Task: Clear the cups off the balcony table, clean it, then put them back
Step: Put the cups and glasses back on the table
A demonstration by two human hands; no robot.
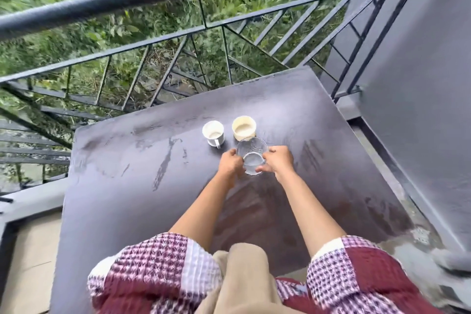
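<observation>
The dark balcony table (122, 160), streaked damp as if already wiped, holds a white mug (213, 132) and cream cup (244, 130), while the left hand (230, 164) and right hand (279, 160) curl around a clear glass cup (251, 157) just beside them, seemingly the last to go back.

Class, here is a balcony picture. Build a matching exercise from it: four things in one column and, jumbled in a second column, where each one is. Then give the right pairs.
Column one
1. glass cup
2. white mug
3. cream cup
4. beige cloth

Column two
A. hangs at the person's front
B. stands on the table, furthest left of the three
C. held between the left hand and the right hand
D. stands on the table, just beyond the held one

Pairs: 1-C, 2-B, 3-D, 4-A
</observation>
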